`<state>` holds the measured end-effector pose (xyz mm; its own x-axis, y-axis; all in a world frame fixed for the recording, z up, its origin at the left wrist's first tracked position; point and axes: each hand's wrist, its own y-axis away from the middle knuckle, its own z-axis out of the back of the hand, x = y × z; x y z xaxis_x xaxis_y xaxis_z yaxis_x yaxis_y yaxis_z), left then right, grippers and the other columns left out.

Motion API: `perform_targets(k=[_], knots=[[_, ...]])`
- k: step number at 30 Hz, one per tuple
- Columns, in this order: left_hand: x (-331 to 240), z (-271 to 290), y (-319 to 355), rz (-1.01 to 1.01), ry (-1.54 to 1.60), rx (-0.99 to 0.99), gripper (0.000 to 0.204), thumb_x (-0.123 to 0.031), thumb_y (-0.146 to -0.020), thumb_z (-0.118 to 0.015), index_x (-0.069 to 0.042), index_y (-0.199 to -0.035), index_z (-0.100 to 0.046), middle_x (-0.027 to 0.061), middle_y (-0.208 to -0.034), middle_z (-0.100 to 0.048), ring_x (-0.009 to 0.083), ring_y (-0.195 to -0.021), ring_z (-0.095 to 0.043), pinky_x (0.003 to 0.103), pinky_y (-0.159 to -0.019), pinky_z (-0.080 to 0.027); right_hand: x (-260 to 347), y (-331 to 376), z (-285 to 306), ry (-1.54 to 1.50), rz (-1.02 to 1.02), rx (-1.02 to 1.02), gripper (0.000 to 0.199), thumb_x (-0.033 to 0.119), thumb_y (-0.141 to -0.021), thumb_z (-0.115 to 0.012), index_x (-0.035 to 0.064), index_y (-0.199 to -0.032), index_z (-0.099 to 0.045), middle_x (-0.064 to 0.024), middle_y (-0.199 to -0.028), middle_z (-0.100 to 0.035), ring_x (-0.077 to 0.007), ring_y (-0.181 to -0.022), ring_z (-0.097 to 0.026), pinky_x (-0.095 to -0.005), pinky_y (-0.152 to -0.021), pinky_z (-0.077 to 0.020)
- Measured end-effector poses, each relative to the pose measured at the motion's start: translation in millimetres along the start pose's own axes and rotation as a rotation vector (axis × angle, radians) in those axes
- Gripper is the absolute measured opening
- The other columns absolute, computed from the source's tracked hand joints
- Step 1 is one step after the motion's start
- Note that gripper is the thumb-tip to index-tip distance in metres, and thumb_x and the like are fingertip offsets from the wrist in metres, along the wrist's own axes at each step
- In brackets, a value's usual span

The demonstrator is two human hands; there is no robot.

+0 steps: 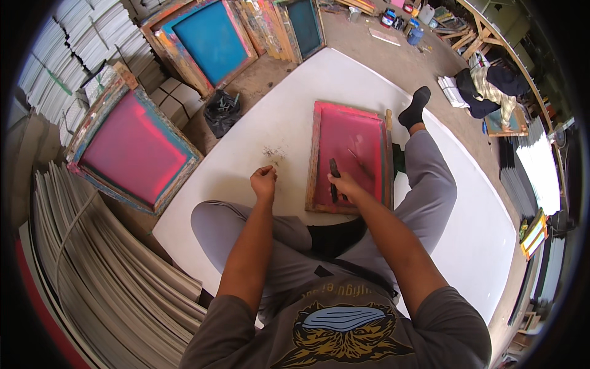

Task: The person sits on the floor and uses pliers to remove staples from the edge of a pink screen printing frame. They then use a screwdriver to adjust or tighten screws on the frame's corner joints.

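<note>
A wooden screen-printing frame with pink mesh lies flat on the white board between my legs. My right hand is over its lower part, closed around a dark hand tool that looks like pliers. On the mesh, to the right of that tool, rests a thin, pointed tool whose kind I cannot make out. Left of the frame, my left hand is held in a pinch above the board; whatever its fingers hold is hidden. Just beyond it is a small scatter of thin bits, possibly staples.
Another pink-mesh frame leans at the left, near stacked grey sheets. Blue-mesh frames stand at the back, behind a black plastic bag. At the far right, another person bends over a frame.
</note>
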<state>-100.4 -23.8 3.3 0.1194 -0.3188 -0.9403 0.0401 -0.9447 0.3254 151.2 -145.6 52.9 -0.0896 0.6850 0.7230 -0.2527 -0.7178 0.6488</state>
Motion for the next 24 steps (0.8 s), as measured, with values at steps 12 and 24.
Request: perform_targets(k=[12,24], knots=[[-12.0,-6.8,-12.3,-0.265,-0.295,-0.071,0.026,-0.010,-0.094,-0.073,0.004,-0.116,-0.072,0.0104,-0.096,-0.075,0.0163,-0.068,-0.067,0.030,-0.066,-0.056,-44.4,-22.9,23.1,0.548,0.222,-0.467,0.050,0.038,-0.092,-0.072,-0.0001,-0.120,-0.054,-0.0272,-0.103,-0.067,-0.0464,-0.101,-0.067,-0.0570,-0.087,-0.0513],[11.8,-68.3,46.6,-0.435,-0.878,0.283,0.035,-0.035,-0.096,-0.072,-0.003,-0.111,-0.073,0.0148,-0.092,-0.073,0.0330,-0.078,-0.070,0.043,-0.073,-0.055,-39.7,-11.1,35.1,0.887,0.138,-0.562,0.059,0.045,-0.089,-0.079,0.0015,-0.119,-0.051,-0.0229,-0.120,-0.060,-0.0421,-0.115,-0.062,-0.0535,-0.091,-0.0564]])
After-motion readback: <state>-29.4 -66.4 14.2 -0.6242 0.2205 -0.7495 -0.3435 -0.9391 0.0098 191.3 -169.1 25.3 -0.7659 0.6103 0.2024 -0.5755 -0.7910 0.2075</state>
